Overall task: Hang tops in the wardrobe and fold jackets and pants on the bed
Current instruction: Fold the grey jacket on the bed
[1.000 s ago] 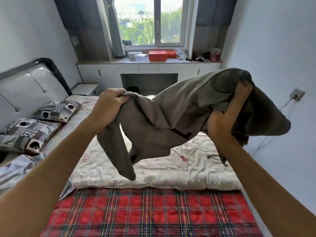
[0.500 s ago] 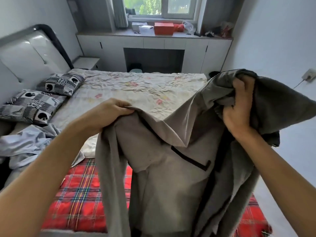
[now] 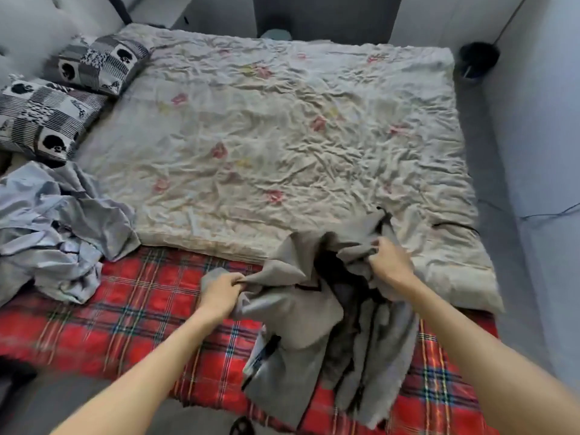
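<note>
While two hands (image 3: 219,295) (image 3: 390,265) grip one jacket (image 3: 298,312), two pillows (image 3: 97,64) (image 3: 44,120).

the bed (image 3: 28,29) has a red checked blanket (image 3: 125,309) on its near end and a crinkly cream quilt (image 3: 282,136) with little flowers past it. two black and white pillows (image 3: 97,64) (image 3: 40,117) sit far left. a heap of pale blue clothes (image 3: 56,227) lies on the left. a grey jacket (image 3: 301,315) lies bunched up over the blanket and the quilt's near edge.

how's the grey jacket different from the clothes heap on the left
The jacket is brownish grey, the heap pale blue-grey. The left hand and right hand hold the jacket; nothing touches the heap. Both lie crumpled and unfolded, partly on the plaid blanket.
</note>
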A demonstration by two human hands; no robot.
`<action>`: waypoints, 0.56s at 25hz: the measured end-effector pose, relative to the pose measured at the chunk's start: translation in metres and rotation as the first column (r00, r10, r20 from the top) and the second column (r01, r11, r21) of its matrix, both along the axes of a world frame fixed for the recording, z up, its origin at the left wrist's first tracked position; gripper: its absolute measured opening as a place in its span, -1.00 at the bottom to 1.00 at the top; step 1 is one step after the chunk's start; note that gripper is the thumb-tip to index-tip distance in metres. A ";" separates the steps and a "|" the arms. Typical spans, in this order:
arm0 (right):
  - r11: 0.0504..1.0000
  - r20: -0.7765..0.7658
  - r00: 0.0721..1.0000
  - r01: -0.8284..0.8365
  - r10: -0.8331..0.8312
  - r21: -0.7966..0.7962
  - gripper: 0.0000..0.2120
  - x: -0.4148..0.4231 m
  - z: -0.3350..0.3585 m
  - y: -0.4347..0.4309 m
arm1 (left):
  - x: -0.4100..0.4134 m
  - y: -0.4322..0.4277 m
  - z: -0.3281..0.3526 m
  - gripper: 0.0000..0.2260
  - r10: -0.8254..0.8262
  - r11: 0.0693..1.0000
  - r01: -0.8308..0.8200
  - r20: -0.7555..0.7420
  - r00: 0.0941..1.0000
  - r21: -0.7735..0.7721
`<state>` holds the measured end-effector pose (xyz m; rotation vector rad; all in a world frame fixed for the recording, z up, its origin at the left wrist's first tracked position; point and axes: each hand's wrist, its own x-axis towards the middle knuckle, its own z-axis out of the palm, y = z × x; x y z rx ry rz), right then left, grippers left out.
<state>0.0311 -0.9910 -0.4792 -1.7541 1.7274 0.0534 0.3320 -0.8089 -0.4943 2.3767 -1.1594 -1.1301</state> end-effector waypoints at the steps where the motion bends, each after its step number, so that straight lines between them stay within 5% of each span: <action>1: 0.993 0.027 0.998 0.050 -0.053 0.108 -0.85 -0.011 -0.044 -0.004 | -0.006 -0.003 -0.032 -0.73 0.080 0.997 -0.079 -0.085 0.993 0.012; 4: 0.925 0.130 0.967 0.164 -0.220 0.343 -0.91 -0.025 -0.126 -0.026 | -0.005 -0.030 -0.080 -0.76 0.225 0.974 -0.222 -0.205 0.953 0.037; 7: 0.898 0.242 0.927 0.172 -0.286 0.404 -0.91 0.007 -0.116 -0.089 | 0.012 -0.082 -0.084 -0.85 0.320 0.933 -0.351 -0.263 0.910 -0.080; 9: 0.957 0.316 0.910 0.213 -0.268 0.200 -0.83 0.046 -0.087 -0.153 | 0.021 -0.121 -0.070 -0.84 0.381 0.863 -0.468 -0.363 0.850 -0.191; 11: 0.927 0.317 0.926 0.286 -0.204 -0.241 -0.48 0.081 -0.059 -0.205 | 0.028 -0.151 -0.065 -0.76 0.354 0.816 -0.502 -0.438 0.827 -0.287; 13: 0.810 0.270 0.963 0.156 0.002 -0.565 -0.41 0.108 -0.057 -0.204 | 0.034 -0.155 -0.078 -0.56 0.290 0.848 -0.405 -0.339 0.895 -0.343; 14: 0.795 0.248 0.962 0.063 0.112 -0.604 -0.46 0.120 -0.066 -0.186 | 0.036 -0.146 -0.091 -0.46 0.259 0.886 -0.321 -0.218 0.941 -0.336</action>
